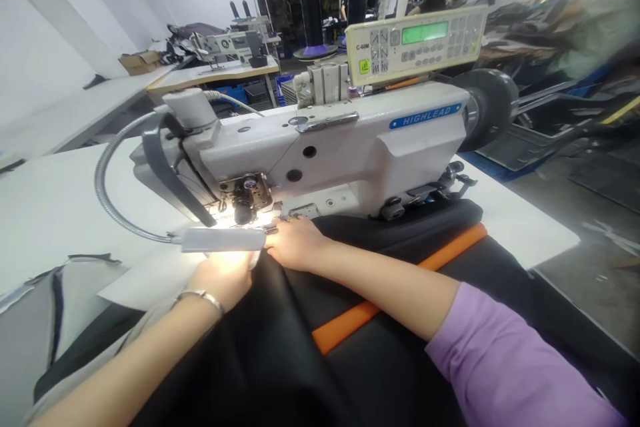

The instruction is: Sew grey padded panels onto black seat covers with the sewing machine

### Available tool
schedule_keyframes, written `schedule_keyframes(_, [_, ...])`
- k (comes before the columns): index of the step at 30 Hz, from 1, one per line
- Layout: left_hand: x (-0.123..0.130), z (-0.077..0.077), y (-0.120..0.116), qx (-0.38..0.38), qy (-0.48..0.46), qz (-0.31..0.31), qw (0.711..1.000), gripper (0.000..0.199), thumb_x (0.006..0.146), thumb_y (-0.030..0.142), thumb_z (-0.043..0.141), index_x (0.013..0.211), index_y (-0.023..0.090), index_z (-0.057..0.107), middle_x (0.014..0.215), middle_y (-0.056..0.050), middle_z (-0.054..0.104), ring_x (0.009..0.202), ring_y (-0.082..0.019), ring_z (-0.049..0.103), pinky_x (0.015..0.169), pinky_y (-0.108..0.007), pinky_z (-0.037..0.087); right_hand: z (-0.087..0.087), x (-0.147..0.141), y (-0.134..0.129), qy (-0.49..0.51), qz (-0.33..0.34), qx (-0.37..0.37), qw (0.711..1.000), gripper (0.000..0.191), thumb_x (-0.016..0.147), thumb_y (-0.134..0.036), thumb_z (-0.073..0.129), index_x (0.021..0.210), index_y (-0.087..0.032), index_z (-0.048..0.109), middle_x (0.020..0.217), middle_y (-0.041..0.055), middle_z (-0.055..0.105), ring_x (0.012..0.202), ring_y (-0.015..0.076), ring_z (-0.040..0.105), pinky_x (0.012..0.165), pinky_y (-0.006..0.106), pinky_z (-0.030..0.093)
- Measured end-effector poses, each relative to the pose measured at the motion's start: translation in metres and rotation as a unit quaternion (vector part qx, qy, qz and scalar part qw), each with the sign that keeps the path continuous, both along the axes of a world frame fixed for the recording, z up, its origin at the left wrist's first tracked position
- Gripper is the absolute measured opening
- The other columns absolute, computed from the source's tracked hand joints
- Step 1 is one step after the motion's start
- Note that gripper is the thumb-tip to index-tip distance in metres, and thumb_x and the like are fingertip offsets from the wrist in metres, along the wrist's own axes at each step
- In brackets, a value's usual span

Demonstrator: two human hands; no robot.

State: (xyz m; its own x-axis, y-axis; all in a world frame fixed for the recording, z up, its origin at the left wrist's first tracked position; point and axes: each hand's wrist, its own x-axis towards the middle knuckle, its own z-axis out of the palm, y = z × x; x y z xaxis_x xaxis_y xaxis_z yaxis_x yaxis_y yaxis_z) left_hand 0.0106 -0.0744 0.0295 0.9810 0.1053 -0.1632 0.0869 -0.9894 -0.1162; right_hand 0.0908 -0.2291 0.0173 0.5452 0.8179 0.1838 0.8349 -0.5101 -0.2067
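Observation:
A white sewing machine (320, 133) marked HIGHLEAD stands across the table. Black material (280, 360) with an orange strip (350, 323) spreads over the near side and runs under the machine arm. My right hand (296, 242) is bent with its fingers together on the black material's edge, close to the needle area. My left hand (227, 278), wearing a bracelet at the wrist, is beside the material just below the needle area. A grey lamp head (223, 240) on a bendable stalk hides its fingers and glares brightly. The presser foot is partly lost in that glare.
A control panel (417, 43) with a green screen sits atop the machine, before dark thread cones (313, 13). The handwheel (490, 110) projects at right. Pale grey pieces (30, 320) lie at left. Another sewing machine (230, 47) stands behind. A blurred person (600, 27) is at far right.

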Motion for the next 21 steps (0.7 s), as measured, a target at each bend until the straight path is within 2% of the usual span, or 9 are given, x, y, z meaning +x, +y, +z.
schedule_keyframes(5, [-0.002,-0.003,-0.007,0.012,0.004,0.006,1.000,0.052,0.079,0.011,0.045,0.129,0.024,0.048,0.116,-0.012,0.062,0.108,-0.025,0.060,0.085,-0.036,0.048,0.000,0.000,0.002,-0.003,-0.004,0.012,1.000,0.025,0.088,-0.032,0.046,0.092,-0.026,0.070,0.105,0.0063,0.063,0.092,0.0253,0.059,0.081,0.040,0.043])
schedule_keyframes(8, [0.000,-0.003,-0.006,0.009,0.008,-0.002,1.000,0.057,0.077,0.009,0.047,0.132,0.022,0.045,0.119,-0.014,0.061,0.111,-0.026,0.059,0.088,-0.037,0.048,-0.002,0.001,0.004,0.002,-0.008,0.015,1.000,0.026,0.087,-0.032,0.046,0.094,-0.023,0.069,0.106,0.0088,0.062,0.089,0.0267,0.060,0.078,0.041,0.045])
schedule_keyframes(13, [0.001,-0.005,-0.007,0.023,0.005,-0.018,1.000,0.048,0.079,0.007,0.042,0.124,0.016,0.053,0.110,-0.016,0.065,0.105,-0.028,0.062,0.087,-0.040,0.049,-0.006,0.002,0.006,0.004,-0.010,0.024,1.000,0.027,0.087,-0.032,0.045,0.095,-0.024,0.069,0.105,0.0087,0.063,0.091,0.0272,0.060,0.079,0.042,0.046])
schedule_keyframes(17, [-0.001,-0.013,-0.005,0.030,0.005,-0.026,0.999,0.046,0.081,0.004,0.041,0.124,0.017,0.054,0.107,-0.014,0.067,0.101,-0.026,0.064,0.087,-0.039,0.050,-0.001,-0.006,0.003,-0.013,-0.020,0.006,1.000,0.024,0.084,-0.035,0.050,0.092,-0.027,0.071,0.100,0.0064,0.066,0.086,0.0267,0.063,0.074,0.042,0.050])
schedule_keyframes(19, [0.001,-0.016,-0.004,0.019,-0.001,-0.033,0.999,0.043,0.083,0.004,0.045,0.122,0.018,0.055,0.111,-0.012,0.066,0.101,-0.024,0.064,0.087,-0.038,0.050,0.002,-0.010,0.003,-0.030,-0.031,-0.010,0.999,0.022,0.082,-0.038,0.054,0.091,-0.031,0.072,0.097,0.0040,0.067,0.082,0.0262,0.064,0.072,0.043,0.052])
schedule_keyframes(21, [0.003,-0.014,-0.007,0.005,-0.023,-0.062,0.998,0.032,0.086,0.013,0.054,0.118,0.019,0.057,0.111,-0.010,0.064,0.098,-0.023,0.064,0.084,-0.038,0.052,0.003,-0.010,0.004,-0.039,-0.045,-0.026,0.998,0.022,0.078,-0.042,0.057,0.094,-0.036,0.071,0.098,0.0022,0.067,0.082,0.0264,0.065,0.072,0.044,0.054])
